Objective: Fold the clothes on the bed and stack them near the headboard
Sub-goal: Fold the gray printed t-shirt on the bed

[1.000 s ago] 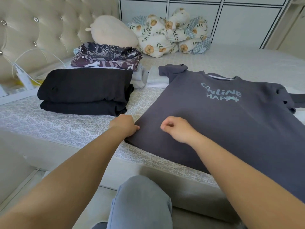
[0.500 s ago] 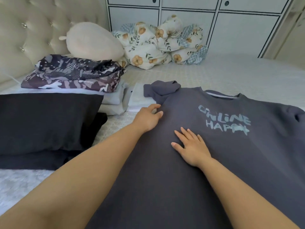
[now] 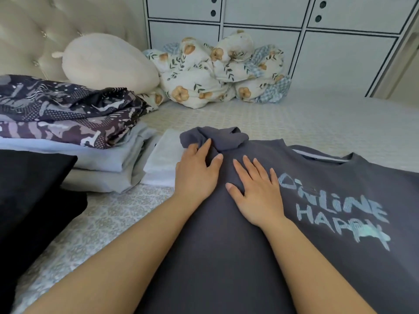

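Observation:
A dark grey T-shirt (image 3: pixel 260 252) with pale blue lettering lies spread face up on the bed. Its left sleeve (image 3: pixel 217 138) is bunched near the shoulder. My left hand (image 3: pixel 197 171) lies flat at the base of that sleeve, fingers straight and touching the crumpled cloth. My right hand (image 3: pixel 257 191) presses flat on the shirt's chest, just left of the lettering. Folded clothes sit to the left: a black stack (image 3: pixel 34 196), and a patterned purple garment (image 3: pixel 65 109) on top of light grey folded pieces (image 3: pixel 108 168), close to the tufted headboard (image 3: pixel 29 35).
A cream plush pillow (image 3: pixel 106 62) and a bundled floral quilt (image 3: pixel 215 71) lie at the back of the bed. White cabinets (image 3: pixel 294 30) stand behind. A small folded white cloth (image 3: pixel 162 164) lies beside my left hand. Bare mattress cover (image 3: pixel 317 123) stretches to the right.
Both hands slid from the shirt's hem up its front to the left shoulder. My view moved closer to the bed. My left hand now touches the bunched sleeve.

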